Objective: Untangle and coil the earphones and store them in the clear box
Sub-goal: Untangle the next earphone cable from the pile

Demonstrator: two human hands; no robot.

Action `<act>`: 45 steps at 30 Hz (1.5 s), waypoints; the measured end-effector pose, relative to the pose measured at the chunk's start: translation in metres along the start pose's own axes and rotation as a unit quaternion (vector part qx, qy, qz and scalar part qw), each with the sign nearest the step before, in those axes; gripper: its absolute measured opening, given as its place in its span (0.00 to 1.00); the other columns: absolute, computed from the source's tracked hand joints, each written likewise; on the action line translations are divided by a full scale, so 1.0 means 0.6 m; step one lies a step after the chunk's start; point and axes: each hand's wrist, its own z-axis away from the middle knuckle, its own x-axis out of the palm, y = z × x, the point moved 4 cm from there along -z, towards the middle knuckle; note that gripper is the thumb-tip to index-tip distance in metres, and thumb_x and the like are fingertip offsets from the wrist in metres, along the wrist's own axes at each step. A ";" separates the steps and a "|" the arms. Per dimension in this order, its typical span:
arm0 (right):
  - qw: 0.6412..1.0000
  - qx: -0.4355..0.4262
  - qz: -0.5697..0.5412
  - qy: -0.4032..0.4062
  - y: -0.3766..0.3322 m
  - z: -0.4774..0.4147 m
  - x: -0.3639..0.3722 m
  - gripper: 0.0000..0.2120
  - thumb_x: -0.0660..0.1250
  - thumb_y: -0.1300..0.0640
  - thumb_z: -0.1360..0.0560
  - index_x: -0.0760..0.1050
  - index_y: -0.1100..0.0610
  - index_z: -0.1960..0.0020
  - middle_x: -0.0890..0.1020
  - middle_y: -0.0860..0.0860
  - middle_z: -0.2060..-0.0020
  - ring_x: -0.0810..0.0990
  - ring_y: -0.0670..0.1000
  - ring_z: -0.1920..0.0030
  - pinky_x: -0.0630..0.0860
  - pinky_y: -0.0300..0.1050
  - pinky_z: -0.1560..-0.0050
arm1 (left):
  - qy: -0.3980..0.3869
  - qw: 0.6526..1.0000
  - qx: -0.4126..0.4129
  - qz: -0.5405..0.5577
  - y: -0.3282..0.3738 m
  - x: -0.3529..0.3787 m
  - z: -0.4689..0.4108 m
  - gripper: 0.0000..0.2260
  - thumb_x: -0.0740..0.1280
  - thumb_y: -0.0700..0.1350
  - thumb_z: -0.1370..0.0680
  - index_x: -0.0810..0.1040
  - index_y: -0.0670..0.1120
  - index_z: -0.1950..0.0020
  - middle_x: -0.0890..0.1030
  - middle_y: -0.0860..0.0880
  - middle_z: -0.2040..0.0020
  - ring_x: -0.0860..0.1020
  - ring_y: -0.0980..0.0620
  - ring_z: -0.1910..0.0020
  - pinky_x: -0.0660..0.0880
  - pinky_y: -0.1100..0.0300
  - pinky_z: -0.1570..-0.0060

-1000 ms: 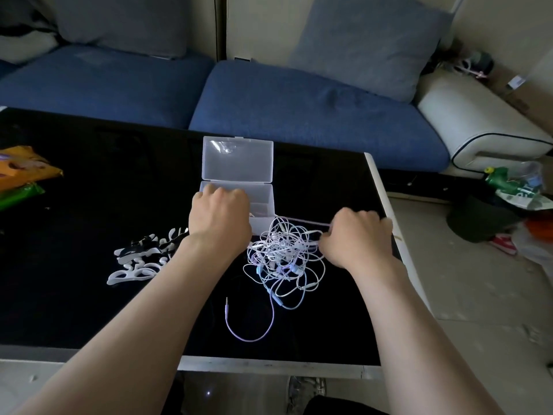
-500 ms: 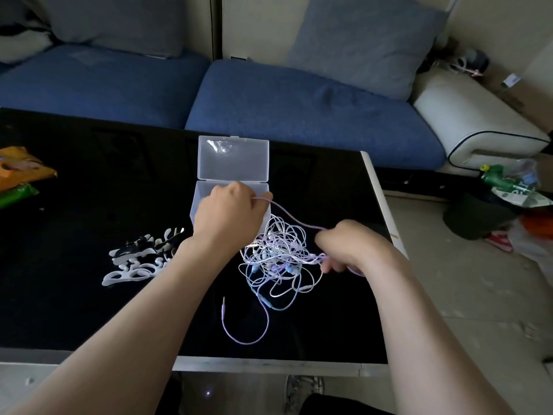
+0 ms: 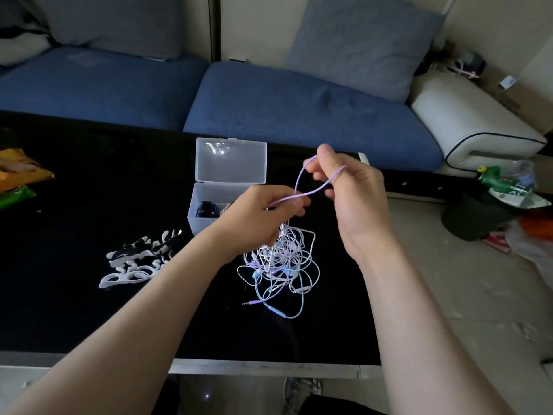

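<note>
Head view: one tangle of earphones [image 3: 281,260] lies on the black desk [image 3: 89,310], just right of middle and nearer than the clear box [image 3: 206,205]. White, purple and blue cords are knotted through it, and how many sets it holds cannot be counted. Its top is drawn up into the left hand [image 3: 263,217], whose grip is curled round a bunch of cords. One purple cord [image 3: 299,187] rises from that hand, up and to the right, bends into a narrow loop with its long axis nearly upright, and ends at the right hand [image 3: 359,193]. The right grip pinches the top of the loop between thumb and forefinger, and the cord also crosses another finger lower down. Both hands are held above the desk.

One plug [image 3: 250,302] shows at the near edge of the tangle, flat on the desk, its tip pointing left.

The single box stands open, long side running left to right, its lid [image 3: 230,161] upright at the far side. One dark coil [image 3: 206,209] sits inside – the right part is hidden behind the left hand.

Left of the box lie some white cut-out shapes [image 3: 137,262], too overlapped to count.
</note>
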 end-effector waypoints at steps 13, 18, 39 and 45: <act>0.981 -0.098 0.161 0.050 0.021 -0.012 -0.016 0.25 0.63 0.67 0.22 0.81 0.43 0.34 0.82 0.44 0.52 0.81 0.44 0.52 0.78 0.43 0.47 | 0.015 0.980 -0.041 -0.193 -0.043 -0.020 -0.003 0.08 0.68 0.48 0.16 0.81 0.53 0.54 0.85 0.52 0.51 0.80 0.60 0.73 0.75 0.65 0.68; 0.866 -0.022 0.488 -0.106 0.051 0.015 0.023 0.12 0.67 0.53 0.21 0.87 0.41 0.47 0.86 0.44 0.55 0.71 0.60 0.41 0.71 0.54 0.40 | 0.041 0.975 -0.029 -0.217 -0.033 -0.020 -0.005 0.07 0.67 0.44 0.17 0.83 0.53 0.52 0.85 0.53 0.51 0.81 0.53 0.51 0.71 0.62 0.58; 0.943 -0.048 0.223 0.244 0.019 0.007 -0.035 0.06 0.66 0.56 0.19 0.77 0.52 0.54 0.80 0.45 0.68 0.80 0.42 0.65 0.71 0.34 0.58 | 0.084 0.953 -0.088 -0.279 -0.060 -0.044 -0.006 0.11 0.62 0.51 0.14 0.78 0.49 0.36 0.79 0.43 0.41 0.75 0.41 0.39 0.75 0.48 0.41; 0.840 -0.054 0.491 0.224 -0.021 0.025 -0.017 0.11 0.66 0.50 0.30 0.73 0.56 0.67 0.71 0.48 0.73 0.70 0.58 0.66 0.64 0.49 0.56 | 0.183 0.974 -0.130 -0.028 -0.040 -0.057 -0.001 0.08 0.64 0.43 0.16 0.84 0.48 0.49 0.83 0.48 0.55 0.83 0.45 0.61 0.83 0.48 0.54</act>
